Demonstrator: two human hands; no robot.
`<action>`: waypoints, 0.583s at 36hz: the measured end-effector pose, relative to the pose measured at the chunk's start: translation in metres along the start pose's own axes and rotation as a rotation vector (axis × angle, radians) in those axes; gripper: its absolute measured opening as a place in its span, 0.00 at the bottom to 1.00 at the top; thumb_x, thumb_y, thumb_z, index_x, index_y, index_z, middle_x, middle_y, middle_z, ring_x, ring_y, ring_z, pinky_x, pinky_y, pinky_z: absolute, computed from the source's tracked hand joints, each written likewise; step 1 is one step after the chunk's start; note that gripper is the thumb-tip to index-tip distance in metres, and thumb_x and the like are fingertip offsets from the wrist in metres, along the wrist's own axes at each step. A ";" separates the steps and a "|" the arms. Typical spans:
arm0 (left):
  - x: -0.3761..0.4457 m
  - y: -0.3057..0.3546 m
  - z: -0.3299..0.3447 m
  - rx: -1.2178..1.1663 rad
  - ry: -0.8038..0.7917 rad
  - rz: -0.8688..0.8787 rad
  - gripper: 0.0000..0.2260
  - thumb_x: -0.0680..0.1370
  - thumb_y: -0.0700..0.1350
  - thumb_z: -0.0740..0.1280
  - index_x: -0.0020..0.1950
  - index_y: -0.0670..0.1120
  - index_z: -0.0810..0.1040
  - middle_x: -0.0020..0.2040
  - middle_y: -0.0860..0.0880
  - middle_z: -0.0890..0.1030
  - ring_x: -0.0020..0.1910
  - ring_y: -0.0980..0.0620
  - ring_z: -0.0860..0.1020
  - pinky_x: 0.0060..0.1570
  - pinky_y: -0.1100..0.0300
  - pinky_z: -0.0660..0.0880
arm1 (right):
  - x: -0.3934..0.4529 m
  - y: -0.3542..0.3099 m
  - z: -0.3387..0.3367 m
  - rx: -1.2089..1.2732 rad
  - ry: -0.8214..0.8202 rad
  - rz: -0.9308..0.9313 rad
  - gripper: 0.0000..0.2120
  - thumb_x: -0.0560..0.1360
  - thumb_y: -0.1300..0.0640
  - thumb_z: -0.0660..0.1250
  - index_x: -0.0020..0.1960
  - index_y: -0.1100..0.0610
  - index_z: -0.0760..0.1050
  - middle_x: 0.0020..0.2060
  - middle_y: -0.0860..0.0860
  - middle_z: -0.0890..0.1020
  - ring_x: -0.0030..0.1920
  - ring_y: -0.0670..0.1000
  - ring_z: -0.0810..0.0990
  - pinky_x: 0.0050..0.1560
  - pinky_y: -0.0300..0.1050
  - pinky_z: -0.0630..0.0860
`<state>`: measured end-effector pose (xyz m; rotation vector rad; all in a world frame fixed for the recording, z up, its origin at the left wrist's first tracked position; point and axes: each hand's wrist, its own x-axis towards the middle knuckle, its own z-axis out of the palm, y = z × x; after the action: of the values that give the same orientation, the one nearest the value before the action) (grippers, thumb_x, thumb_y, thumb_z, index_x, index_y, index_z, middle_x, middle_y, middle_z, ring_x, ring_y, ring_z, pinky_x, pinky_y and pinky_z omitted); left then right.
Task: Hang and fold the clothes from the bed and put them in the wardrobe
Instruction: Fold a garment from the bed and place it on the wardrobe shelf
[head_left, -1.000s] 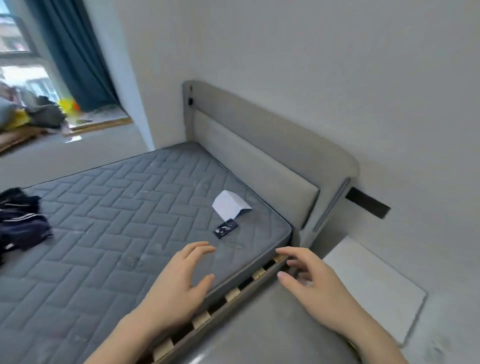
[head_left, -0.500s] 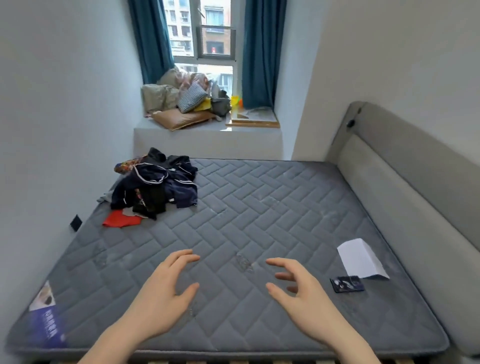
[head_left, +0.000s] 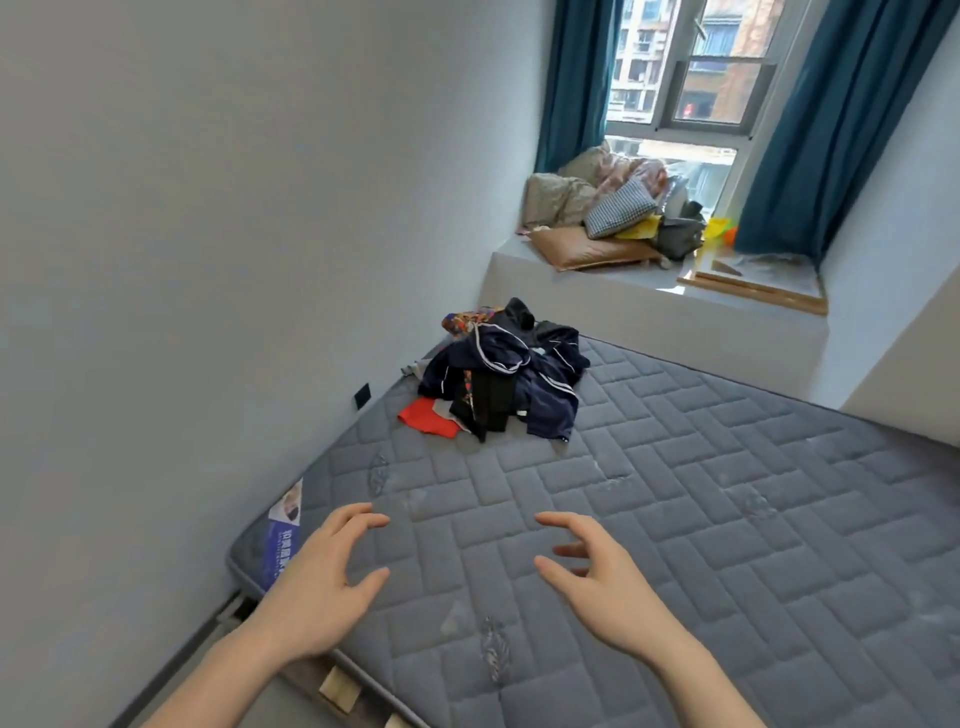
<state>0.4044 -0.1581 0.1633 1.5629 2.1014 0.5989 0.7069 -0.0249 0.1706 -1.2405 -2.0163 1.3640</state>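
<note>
The view swings left across the bed: the headboard, the white paper and the small dark card drop out of sight, while the heap of clothes (head_left: 496, 371) (well apart from both hands) now sits near the middle. The left hand (head_left: 322, 587) and right hand (head_left: 602, 582) hover over the mattress (head_left: 675, 519) corner, fingers loosely spread.

Left hand (head_left: 317, 597) and right hand (head_left: 602, 587) outstretched, empty.

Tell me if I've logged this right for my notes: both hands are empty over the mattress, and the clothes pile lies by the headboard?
Not quite. The head view shows the clothes pile against the bare wall, near the window ledge. Left hand and right hand are indeed empty over the mattress.
</note>
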 end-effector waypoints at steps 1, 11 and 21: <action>0.007 -0.010 -0.006 0.007 0.008 -0.018 0.21 0.77 0.53 0.71 0.66 0.66 0.67 0.72 0.67 0.62 0.60 0.57 0.77 0.56 0.64 0.72 | 0.015 -0.003 0.005 0.000 -0.015 -0.007 0.18 0.78 0.51 0.71 0.63 0.36 0.72 0.63 0.34 0.74 0.59 0.35 0.76 0.57 0.36 0.76; 0.151 -0.141 -0.042 0.050 -0.125 -0.172 0.26 0.69 0.66 0.62 0.66 0.62 0.68 0.71 0.61 0.62 0.73 0.58 0.65 0.73 0.61 0.59 | 0.194 -0.006 0.084 -0.032 -0.022 0.072 0.20 0.78 0.54 0.70 0.67 0.41 0.71 0.65 0.38 0.70 0.62 0.40 0.74 0.61 0.40 0.74; 0.414 -0.339 0.033 0.237 -0.422 -0.256 0.26 0.77 0.53 0.68 0.74 0.51 0.68 0.77 0.51 0.61 0.72 0.47 0.70 0.69 0.59 0.65 | 0.422 0.090 0.207 -0.073 0.173 0.297 0.23 0.78 0.55 0.69 0.70 0.44 0.68 0.66 0.43 0.70 0.64 0.45 0.73 0.55 0.40 0.71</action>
<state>0.0583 0.1529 -0.1028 1.3579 2.0422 -0.0692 0.3758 0.2325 -0.0597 -1.6843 -1.8312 1.2667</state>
